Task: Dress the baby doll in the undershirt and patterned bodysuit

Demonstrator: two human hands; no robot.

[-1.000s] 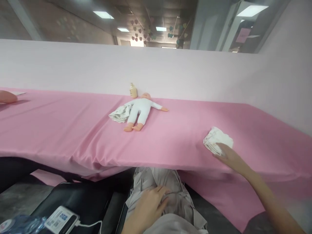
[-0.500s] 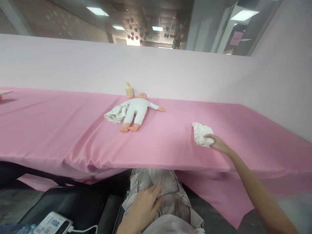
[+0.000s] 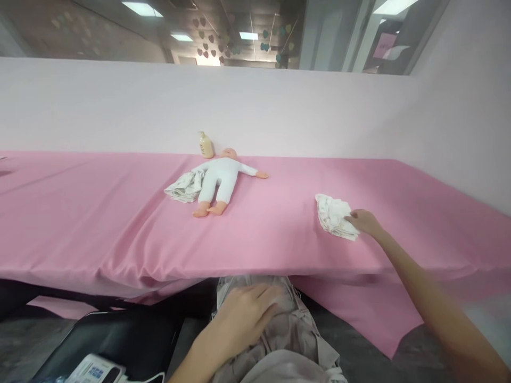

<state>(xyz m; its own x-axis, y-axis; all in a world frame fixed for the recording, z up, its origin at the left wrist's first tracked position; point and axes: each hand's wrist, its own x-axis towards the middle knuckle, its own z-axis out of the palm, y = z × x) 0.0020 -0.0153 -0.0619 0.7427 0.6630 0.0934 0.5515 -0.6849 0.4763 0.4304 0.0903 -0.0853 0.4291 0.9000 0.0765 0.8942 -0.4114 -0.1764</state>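
A folded white cloth [image 3: 334, 217] with a faint print lies on the right part of the pink-covered table. My right hand [image 3: 362, 221] is at its right edge, thumb and fingers pinched together on the fabric. Down in my lap, my left hand [image 3: 249, 314] rests palm down on my trousers [image 3: 297, 340]; its fingers are stretched out, slightly blurred, and hold nothing. Farther left, a baby doll [image 3: 221, 178] in a white suit lies on its back, arms spread. Another folded whitish cloth [image 3: 184, 187] sits beside the doll, partly under its arm.
A pump bottle [image 3: 206, 146] of pale yellow liquid stands against the white wall [image 3: 259, 111], behind the doll. The pink tablecloth [image 3: 259, 239] hangs over the table's front edge. At lower left, a white device [image 3: 96, 369] with a cable lies on a black chair [image 3: 123, 340].
My right hand has shifted right, from over the white cloth to its edge, and the cloth spreads farther right. My left hand has slid a little right and up on my lap. The view has shifted slightly.
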